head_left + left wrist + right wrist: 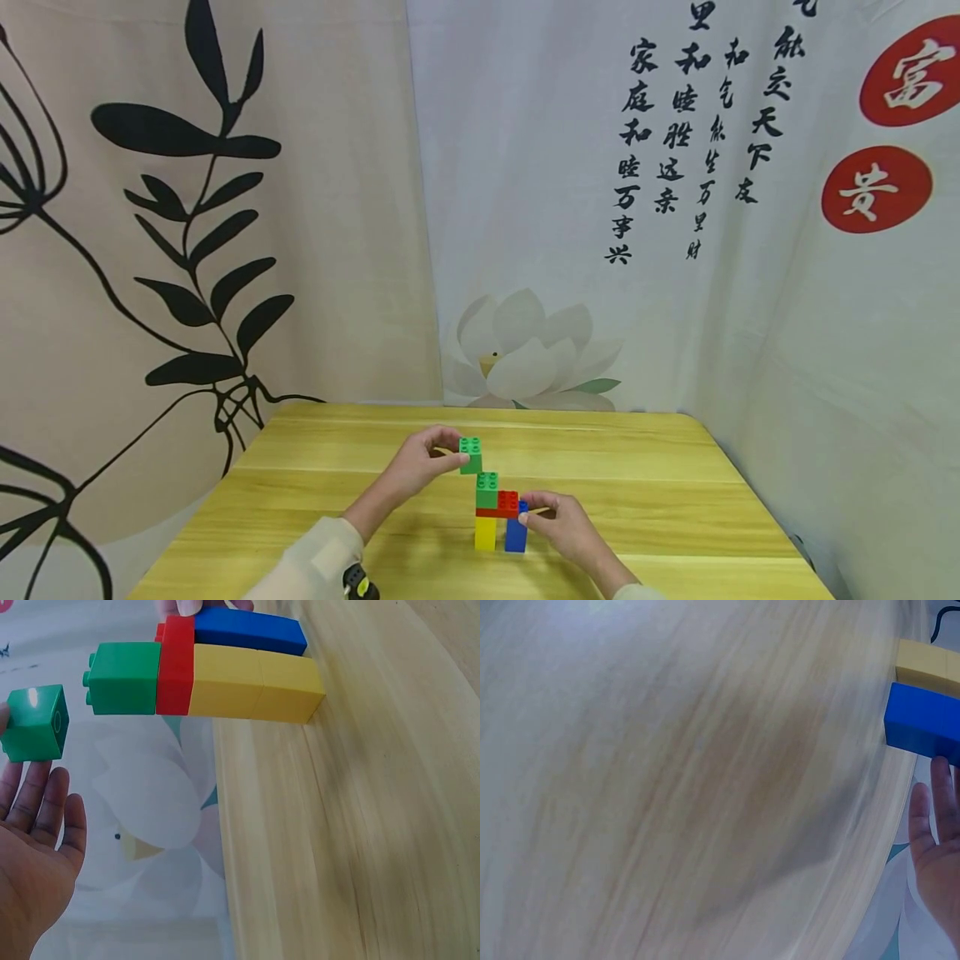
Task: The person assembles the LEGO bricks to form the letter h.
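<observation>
My left hand (422, 461) pinches a green toy building brick (471, 461) between thumb and fingers, above and slightly left of a small brick structure. In the left wrist view a gap separates this held brick (34, 724) from the structure. A second green brick (487, 497) sits on the left part of a red brick (508, 501), which spans a yellow column (485, 535) and a blue column (515, 537). The yellow column is two bricks long. My right hand (568, 527) pinches the blue column near its top right, beside the red brick's end; its fingertips are partly hidden.
The structure stands on a wooden table (300, 487) near its front. Behind it hangs a pale printed curtain (360, 208) with dark plants, a flower and writing. A dark watch (360, 582) is on the left wrist.
</observation>
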`<action>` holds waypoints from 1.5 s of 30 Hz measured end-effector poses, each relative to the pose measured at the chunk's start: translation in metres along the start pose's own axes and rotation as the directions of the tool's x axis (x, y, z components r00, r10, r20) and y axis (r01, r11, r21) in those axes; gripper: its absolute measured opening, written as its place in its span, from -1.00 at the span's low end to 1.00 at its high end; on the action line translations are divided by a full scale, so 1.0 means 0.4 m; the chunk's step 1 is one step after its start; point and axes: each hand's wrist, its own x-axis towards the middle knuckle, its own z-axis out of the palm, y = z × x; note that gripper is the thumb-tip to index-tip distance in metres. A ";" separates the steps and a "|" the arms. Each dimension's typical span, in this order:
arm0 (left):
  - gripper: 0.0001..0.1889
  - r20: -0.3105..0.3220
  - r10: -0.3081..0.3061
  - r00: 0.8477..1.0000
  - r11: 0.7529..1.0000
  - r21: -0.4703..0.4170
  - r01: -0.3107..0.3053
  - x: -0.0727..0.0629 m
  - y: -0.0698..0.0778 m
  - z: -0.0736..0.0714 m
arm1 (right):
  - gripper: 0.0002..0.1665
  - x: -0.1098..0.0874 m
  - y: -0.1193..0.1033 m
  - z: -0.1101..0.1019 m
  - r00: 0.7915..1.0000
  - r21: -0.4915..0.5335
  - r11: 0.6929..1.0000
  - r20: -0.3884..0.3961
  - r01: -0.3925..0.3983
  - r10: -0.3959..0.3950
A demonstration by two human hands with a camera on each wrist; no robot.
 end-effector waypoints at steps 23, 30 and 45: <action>-0.70 0.007 -0.023 1.000 1.000 0.010 0.023 -0.003 0.008 0.033 | -0.49 0.000 0.003 0.001 1.000 0.001 1.000 -0.003 -0.006 0.006; -0.67 0.035 -0.020 0.999 1.000 -0.001 0.020 0.002 0.000 0.037 | -0.49 -0.001 0.004 0.002 1.000 -0.003 1.000 -0.007 0.007 -0.007; -0.67 0.051 -0.029 0.998 0.999 -0.013 0.030 0.001 0.000 0.050 | -0.50 0.001 0.008 0.001 1.000 0.015 1.000 0.003 0.018 -0.018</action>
